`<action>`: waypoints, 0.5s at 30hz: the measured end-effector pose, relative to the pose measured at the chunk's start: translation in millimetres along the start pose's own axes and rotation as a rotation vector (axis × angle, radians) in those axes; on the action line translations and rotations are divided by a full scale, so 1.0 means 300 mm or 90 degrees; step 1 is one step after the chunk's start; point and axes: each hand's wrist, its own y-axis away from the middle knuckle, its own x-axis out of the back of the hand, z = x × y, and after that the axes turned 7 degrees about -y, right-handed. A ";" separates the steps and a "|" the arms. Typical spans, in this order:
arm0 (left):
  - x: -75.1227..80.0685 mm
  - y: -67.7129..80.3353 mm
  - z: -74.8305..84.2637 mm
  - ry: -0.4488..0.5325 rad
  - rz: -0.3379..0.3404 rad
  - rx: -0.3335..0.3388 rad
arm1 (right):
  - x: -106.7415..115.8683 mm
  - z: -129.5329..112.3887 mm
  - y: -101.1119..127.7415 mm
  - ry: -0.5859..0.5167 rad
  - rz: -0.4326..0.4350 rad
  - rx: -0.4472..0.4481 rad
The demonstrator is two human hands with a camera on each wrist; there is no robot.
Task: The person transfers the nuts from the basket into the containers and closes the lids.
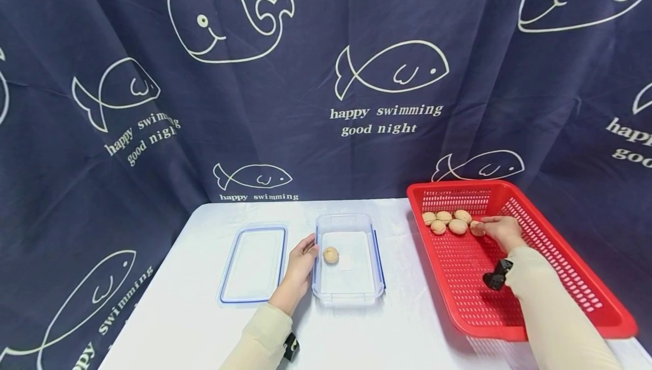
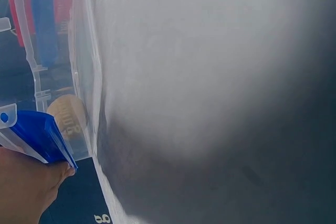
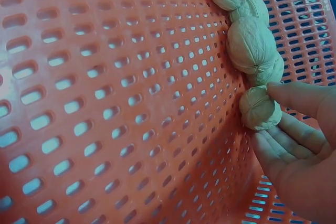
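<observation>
A clear plastic container (image 1: 348, 289) with blue clips stands mid-table, and one walnut (image 1: 330, 255) lies inside it. My left hand (image 1: 308, 248) rests against the container's left wall with fairly straight fingers. In the left wrist view the fingertips (image 2: 62, 172) sit under a blue clip (image 2: 39, 136), with the walnut (image 2: 67, 114) showing through the wall. My right hand (image 1: 484, 225) is inside the red basket (image 1: 514, 302). Thumb and fingers (image 3: 278, 145) pinch a walnut (image 3: 259, 109) at the end of a row of several walnuts (image 3: 251, 43).
The container's lid (image 1: 254, 262) lies flat to the left of the container. The white table (image 1: 193, 313) ends at a dark blue curtain with whale prints. The basket's near half holds no walnuts.
</observation>
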 end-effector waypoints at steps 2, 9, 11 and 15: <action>0.000 0.001 0.002 -0.002 -0.003 -0.003 | 0.001 -0.002 -0.001 0.001 -0.003 -0.003; 0.000 0.002 0.004 -0.001 -0.001 0.002 | 0.002 -0.003 -0.002 -0.004 -0.010 -0.009; 0.000 0.001 0.002 -0.002 0.001 0.004 | 0.005 -0.005 -0.002 -0.008 -0.010 -0.007; 0.001 0.003 0.002 -0.005 0.001 0.007 | 0.012 -0.011 -0.001 -0.020 -0.021 -0.009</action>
